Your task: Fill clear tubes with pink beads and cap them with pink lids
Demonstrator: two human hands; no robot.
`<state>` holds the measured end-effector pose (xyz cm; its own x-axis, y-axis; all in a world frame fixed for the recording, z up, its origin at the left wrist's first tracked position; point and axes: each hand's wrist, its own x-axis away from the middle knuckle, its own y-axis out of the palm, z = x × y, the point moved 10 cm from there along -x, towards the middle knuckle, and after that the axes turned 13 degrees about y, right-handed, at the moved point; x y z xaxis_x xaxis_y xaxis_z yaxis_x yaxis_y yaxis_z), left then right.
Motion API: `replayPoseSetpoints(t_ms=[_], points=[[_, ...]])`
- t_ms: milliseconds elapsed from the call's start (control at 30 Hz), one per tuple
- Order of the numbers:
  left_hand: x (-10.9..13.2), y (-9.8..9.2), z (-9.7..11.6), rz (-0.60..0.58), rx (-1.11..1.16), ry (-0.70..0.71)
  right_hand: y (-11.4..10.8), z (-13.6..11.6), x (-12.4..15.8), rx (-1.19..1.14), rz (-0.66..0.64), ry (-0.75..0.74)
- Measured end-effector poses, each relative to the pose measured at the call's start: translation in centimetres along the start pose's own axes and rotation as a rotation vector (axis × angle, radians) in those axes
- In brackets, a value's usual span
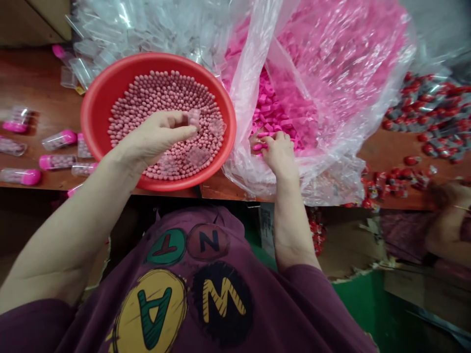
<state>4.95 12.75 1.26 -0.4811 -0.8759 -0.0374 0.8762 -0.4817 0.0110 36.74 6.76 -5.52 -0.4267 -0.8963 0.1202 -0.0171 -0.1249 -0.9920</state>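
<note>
Over the red basin (91, 122), my left hand (162, 130) pinches a small clear container (194, 117) with pink beads showing in it. Small round pink beads (165, 93) fill much of the basin, and a few clear containers (198, 156) lie among them. My right hand (278, 149) reaches into the mouth of a clear plastic bag (253, 63) full of bright pink caps (270, 105). Its fingers are closed on a pink cap (260, 146) at the near side of the pile.
Capped bead-filled containers (58, 162) lie on the wooden table (37, 93) at the left. Clear empty containers (140, 29) are heaped behind the basin. Red-capped pieces (437, 108) lie at the right, near another person's arm (451, 220).
</note>
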Motion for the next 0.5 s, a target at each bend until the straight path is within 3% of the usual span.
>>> replayPoseSetpoints(t_ms=[133,267,500], points=[[3.0,-0.5,-1.1,0.166,0.229,-0.048,0.8,-1.8,0.1,-0.016,-0.047,-0.105],[4.7,0.5,-2.5,0.235,0.482,-0.109,0.9,-2.5,-0.1,-0.031,-0.035,-0.097],[5.1,0.6,-2.9,0.279,0.694,-0.152,0.3,0.6,-0.3,-0.125,0.169,-0.008]])
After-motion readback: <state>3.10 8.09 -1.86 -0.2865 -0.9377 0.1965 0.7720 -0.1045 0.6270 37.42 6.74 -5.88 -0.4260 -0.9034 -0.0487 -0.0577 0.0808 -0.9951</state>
